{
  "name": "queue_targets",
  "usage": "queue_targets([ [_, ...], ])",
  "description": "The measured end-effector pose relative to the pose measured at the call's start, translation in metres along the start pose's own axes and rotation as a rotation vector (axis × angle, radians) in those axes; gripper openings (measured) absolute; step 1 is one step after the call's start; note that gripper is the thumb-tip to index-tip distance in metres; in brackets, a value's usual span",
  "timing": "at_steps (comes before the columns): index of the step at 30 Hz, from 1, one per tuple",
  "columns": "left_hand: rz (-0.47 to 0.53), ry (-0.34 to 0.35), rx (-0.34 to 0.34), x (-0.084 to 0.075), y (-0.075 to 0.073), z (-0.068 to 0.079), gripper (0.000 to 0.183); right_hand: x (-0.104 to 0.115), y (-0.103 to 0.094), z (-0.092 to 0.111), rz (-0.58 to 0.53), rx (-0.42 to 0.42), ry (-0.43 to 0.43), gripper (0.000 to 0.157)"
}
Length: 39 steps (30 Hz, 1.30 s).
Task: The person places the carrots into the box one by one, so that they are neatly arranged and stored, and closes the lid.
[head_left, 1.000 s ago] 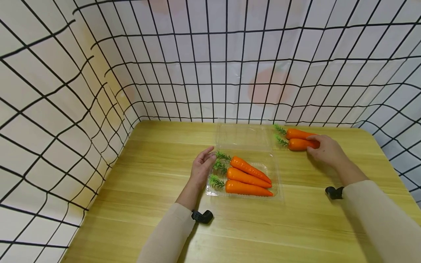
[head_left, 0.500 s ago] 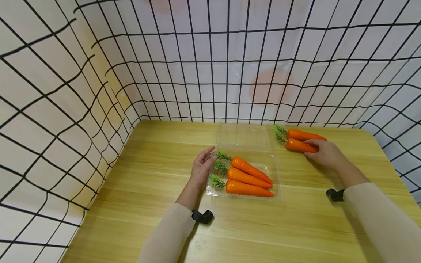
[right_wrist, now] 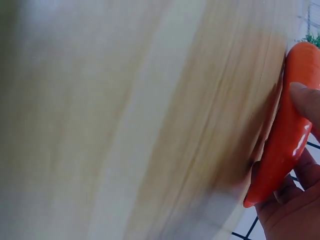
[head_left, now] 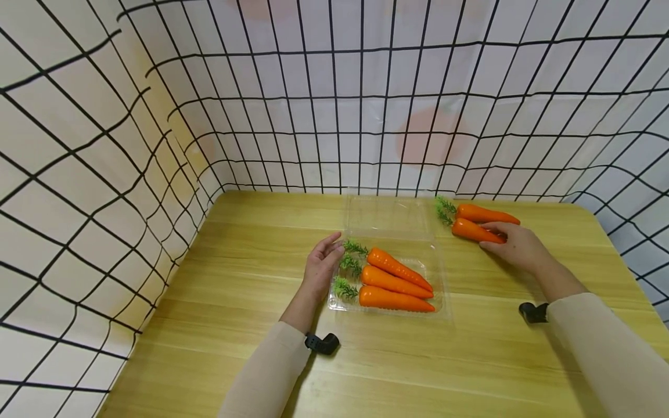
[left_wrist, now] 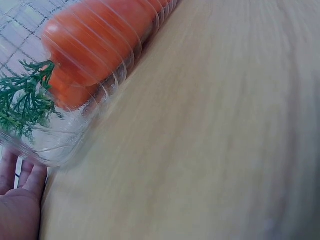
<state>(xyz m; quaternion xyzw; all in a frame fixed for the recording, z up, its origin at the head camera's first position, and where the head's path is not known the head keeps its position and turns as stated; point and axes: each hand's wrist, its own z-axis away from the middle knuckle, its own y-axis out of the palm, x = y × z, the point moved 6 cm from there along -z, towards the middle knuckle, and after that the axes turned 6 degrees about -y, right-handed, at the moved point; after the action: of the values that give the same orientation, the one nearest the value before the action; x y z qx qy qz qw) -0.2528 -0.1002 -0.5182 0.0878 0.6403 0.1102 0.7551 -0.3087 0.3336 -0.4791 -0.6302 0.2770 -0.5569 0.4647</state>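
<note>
My left hand is at the left side of a clear plastic clamshell box, fingers fairly straight against its edge. In the left wrist view the fingers reach up to the box's rim. Three orange carrots with green tops lie side by side inside it. Over on the right, my right hand pinches the tapered half of another carrot. The right wrist view has the thumb on this carrot's near side and the other fingers round behind its tip.
One more carrot lies just behind the held one. The box's transparent lid is folded back toward the black wire grid, which lines the back and sides of the wooden table.
The right hand has shifted the front carrot slightly left and turned it, its tip now angled toward me. The rear carrot's tip has come into sight. The left hand has stayed put.
</note>
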Motion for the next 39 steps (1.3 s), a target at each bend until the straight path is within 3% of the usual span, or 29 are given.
queue_targets([
  [7,0.004,-0.002,0.001,-0.001,0.001,0.000,0.046,0.003,0.000,0.003,-0.032,0.012,0.017,0.067],
  [24,0.023,-0.010,-0.001,0.001,0.000,-0.002,0.045,0.016,-0.009,0.018,-0.114,-0.081,0.023,0.065],
  [39,0.019,-0.014,-0.007,0.001,0.000,-0.001,0.046,0.035,-0.022,0.023,-0.206,-0.239,0.010,0.064],
])
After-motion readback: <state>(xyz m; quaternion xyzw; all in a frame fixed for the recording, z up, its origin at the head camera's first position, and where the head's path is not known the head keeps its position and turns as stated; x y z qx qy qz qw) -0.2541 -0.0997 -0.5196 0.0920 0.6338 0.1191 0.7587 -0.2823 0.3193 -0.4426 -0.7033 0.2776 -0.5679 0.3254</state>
